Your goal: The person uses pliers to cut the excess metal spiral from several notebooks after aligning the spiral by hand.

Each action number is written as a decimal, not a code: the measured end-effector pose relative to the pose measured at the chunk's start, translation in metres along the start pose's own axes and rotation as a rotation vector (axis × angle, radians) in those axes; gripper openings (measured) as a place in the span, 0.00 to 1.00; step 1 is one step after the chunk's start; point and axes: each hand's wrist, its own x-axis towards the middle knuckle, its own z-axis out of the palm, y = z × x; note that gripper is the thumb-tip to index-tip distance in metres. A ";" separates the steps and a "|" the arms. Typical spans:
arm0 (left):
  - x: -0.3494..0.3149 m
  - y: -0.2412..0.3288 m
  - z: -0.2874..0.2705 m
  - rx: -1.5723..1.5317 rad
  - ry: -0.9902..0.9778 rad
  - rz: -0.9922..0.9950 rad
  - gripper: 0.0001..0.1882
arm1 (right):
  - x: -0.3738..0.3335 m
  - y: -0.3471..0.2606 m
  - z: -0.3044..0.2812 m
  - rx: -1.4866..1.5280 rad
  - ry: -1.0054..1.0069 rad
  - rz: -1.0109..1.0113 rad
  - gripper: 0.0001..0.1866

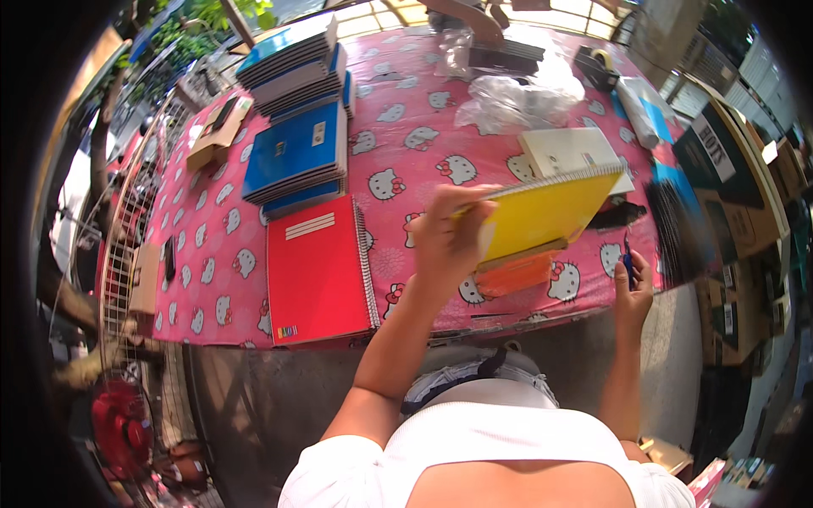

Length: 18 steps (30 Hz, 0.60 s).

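Note:
My left hand (456, 233) is closed on the left edge of a yellow spiral notebook (550, 212), which is raised and tilted above the table with its coil along the top. Beneath its lower edge shows an orange flat item (521, 273) with a brownish strip, partly hidden. At the table's front right, my right hand (635, 286) is closed around a slim dark blue tool (627, 258), too small to make out. A red spiral notebook (320, 267) lies left of my left arm. Behind the yellow notebook is a whitish notebook or pad (572, 151).
Blue notebooks (296, 148) stand in tall stacks at the back left. Clear plastic wrap (521, 102) lies at the back, by another person's arm (474, 21). A tape dispenser (598, 66) is back right; cardboard boxes (732, 178) stand right of the pink table (406, 173).

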 end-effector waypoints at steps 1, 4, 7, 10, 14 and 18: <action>0.000 0.005 -0.022 -0.084 0.142 -0.044 0.07 | 0.012 0.018 -0.002 0.014 -0.024 -0.016 0.21; -0.009 0.023 -0.110 -0.212 0.496 -0.130 0.06 | 0.036 0.070 0.000 -0.340 0.057 -0.190 0.20; -0.044 0.041 -0.177 -0.251 0.829 -0.175 0.06 | 0.043 0.099 0.013 -0.460 0.014 -0.264 0.22; -0.118 -0.001 -0.248 0.336 1.181 -0.345 0.07 | 0.034 0.128 0.021 -0.693 -0.123 -0.249 0.27; -0.171 -0.033 -0.289 0.618 1.092 -0.344 0.08 | 0.039 0.054 0.033 -0.739 -0.153 -0.333 0.28; -0.184 -0.051 -0.293 0.781 1.031 -0.389 0.11 | 0.018 -0.059 0.087 0.039 -0.287 -0.632 0.23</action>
